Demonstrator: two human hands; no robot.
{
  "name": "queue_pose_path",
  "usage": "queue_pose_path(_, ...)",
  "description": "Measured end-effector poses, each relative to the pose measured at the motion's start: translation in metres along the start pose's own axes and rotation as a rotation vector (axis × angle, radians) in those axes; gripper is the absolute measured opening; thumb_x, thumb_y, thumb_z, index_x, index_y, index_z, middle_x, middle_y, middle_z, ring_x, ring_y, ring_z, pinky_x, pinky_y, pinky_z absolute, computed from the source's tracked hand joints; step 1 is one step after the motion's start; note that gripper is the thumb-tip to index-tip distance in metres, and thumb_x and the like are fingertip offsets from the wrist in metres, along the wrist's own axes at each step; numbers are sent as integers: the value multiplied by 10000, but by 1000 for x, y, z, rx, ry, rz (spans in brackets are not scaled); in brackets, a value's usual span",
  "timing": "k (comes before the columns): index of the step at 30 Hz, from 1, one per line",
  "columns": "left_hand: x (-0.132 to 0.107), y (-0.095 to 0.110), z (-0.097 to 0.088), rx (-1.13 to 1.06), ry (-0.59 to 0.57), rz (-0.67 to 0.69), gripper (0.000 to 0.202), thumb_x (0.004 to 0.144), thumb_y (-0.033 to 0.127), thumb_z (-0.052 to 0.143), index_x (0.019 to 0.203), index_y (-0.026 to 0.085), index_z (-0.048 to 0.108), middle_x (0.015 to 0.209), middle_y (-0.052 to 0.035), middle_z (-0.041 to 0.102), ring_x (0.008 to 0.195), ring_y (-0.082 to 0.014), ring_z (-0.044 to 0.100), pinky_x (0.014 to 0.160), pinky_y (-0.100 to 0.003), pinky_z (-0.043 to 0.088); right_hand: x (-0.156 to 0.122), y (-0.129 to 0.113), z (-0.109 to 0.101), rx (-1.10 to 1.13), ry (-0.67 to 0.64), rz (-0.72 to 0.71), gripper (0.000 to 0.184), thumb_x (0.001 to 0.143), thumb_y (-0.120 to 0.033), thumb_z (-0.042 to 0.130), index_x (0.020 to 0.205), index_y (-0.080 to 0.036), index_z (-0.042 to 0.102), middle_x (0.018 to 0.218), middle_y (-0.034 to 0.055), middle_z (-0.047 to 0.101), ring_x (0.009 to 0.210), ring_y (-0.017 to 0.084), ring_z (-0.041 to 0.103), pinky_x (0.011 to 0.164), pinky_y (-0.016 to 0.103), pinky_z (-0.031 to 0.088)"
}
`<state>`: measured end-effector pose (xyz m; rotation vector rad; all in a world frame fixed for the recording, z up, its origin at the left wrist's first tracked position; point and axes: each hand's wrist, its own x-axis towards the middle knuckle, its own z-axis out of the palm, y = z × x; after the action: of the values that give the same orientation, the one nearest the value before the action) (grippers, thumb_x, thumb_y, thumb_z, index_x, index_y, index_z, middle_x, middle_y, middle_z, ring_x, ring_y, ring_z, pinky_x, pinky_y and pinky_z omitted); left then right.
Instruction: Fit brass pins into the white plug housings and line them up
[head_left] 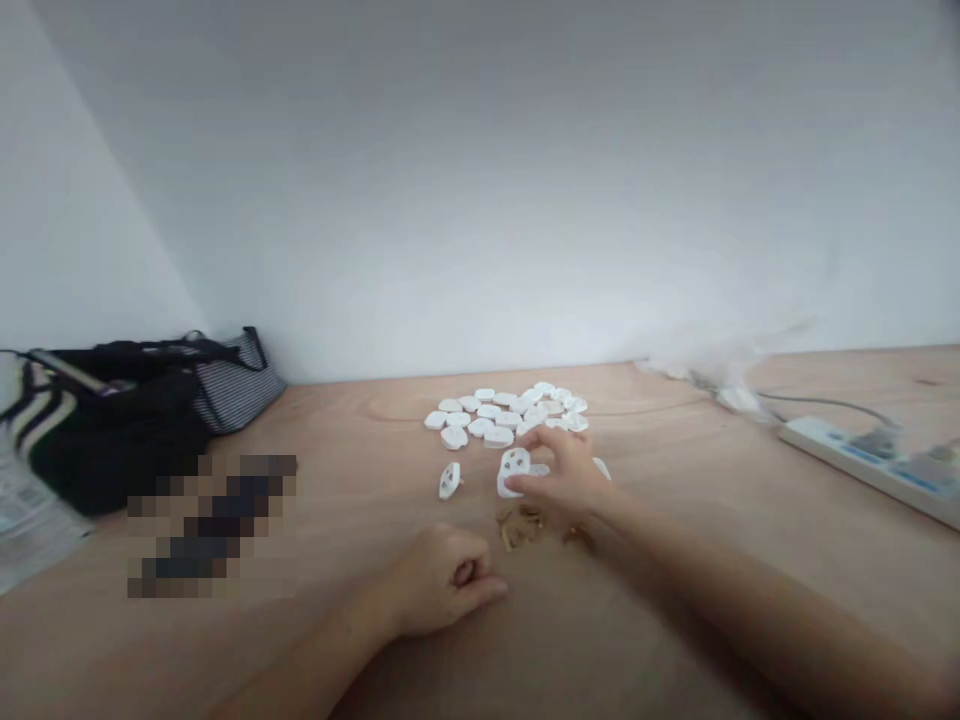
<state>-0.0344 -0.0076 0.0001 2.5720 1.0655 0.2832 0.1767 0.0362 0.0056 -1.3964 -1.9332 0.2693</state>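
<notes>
I sit at a pale wooden tabletop [352, 430] that runs to a white wall [480, 180]. Near the tabletop's far left corner lies a black bag with striped fabric [127, 420], and a pixelated patch hides something in front of it. Along the right edge lies a white power strip [862, 460]. At the far centre, a crowded cluster of white plastic plug casings [502, 412] lies flat. Just in front of it, my right hand [562, 480] spreads over a single casing [512, 472], fingers touching it; I cannot tell whether I am gripping it. My left hand [442, 580] rests closed in a loose fist, holding nothing I can see. Between my hands lie small brass pieces [520, 525]. If my right wrist drops or sweeps sideways, it could scatter those pieces, and a slipping casing could knock into the cluster.
</notes>
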Motion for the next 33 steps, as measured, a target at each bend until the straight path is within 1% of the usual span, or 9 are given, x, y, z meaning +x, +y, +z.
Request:
queue_pose_path(2, 0, -1, -1, -6, -12, -15, 306, 786, 333, 591, 561, 160, 475, 502, 68, 408, 466, -74, 384, 479, -188, 257, 13, -3, 10, -15, -34, -16, 365, 644, -433, 699, 927, -219, 612, 954, 30, 669, 921, 233, 578, 884, 439, 317)
queue_pose_path(5, 0, -1, -1, -23, -12, -18, 294, 787, 334, 588, 572, 163, 483, 501, 70, 409, 466, -75, 381, 477, -189, 253, 25, -8, 25, -48, -82, -53, 358, 618, -462, 712, 887, -234, 651, 882, 31, 681, 920, 262, 572, 886, 488, 280)
queue_pose_path(10, -1, 0, -3, -52, -20, -26, 287, 776, 328, 601, 567, 165, 489, 499, 71, 415, 466, -78, 384, 479, -188, 265, 30, -17, 42, -103, -135, -114, 310, 616, -403, 721, 885, -263, 657, 794, 16, 688, 927, 273, 555, 896, 516, 226)
queue_pose_path(13, -2, 1, -4, -44, -25, -27, 268, 775, 319, 604, 583, 168, 493, 509, 71, 424, 470, -79, 383, 471, -187, 256, 30, -22, 46, -119, -159, -135, 316, 654, -429, 696, 935, -293, 643, 782, 2, 690, 911, 258, 560, 891, 508, 229)
queue_pose_path(16, -3, 1, -5, -36, -47, -36, 249, 775, 302, 605, 598, 167, 495, 520, 70, 442, 479, -79, 394, 470, -184, 252, 31, -21, 48, -141, -177, -140, 432, 642, -494, 695, 1024, -306, 616, 848, 14, 697, 936, 268, 552, 892, 523, 230)
queue_pose_path(20, -3, 1, -6, -47, -42, -50, 225, 754, 288, 633, 608, 164, 514, 515, 73, 450, 469, -75, 397, 467, -182, 256, 31, -7, 40, -186, -201, -134, 672, 566, -624, 689, 1121, -258, 590, 1055, 85, 653, 1037, 320, 503, 903, 545, 241)
queue_pose_path(26, 3, -4, -2, -131, 121, -109, 126, 741, 247, 636, 682, 155, 573, 587, 46, 509, 519, -92, 455, 488, -180, 318, 25, 17, 25, -243, -288, -175, 440, 554, -558, 734, 907, -298, 694, 982, 41, 665, 1002, 305, 520, 907, 502, 278)
queue_pose_path(29, 8, -7, 2, -133, 221, -104, 62, 750, 210, 617, 767, 152, 631, 682, 15, 553, 561, -105, 484, 536, -194, 366, 23, 19, 24, -245, -277, -187, 395, 585, -503, 737, 921, -300, 690, 973, 41, 668, 981, 300, 531, 896, 516, 274)
queue_pose_path(33, 16, -10, 9, -78, 300, -73, 152, 811, 202, 553, 904, 178, 670, 741, -12, 573, 633, -137, 524, 602, -223, 405, 19, 15, 21, -233, -194, -183, 434, 625, -492, 714, 991, -263, 663, 1021, 70, 657, 1008, 299, 518, 928, 547, 206)
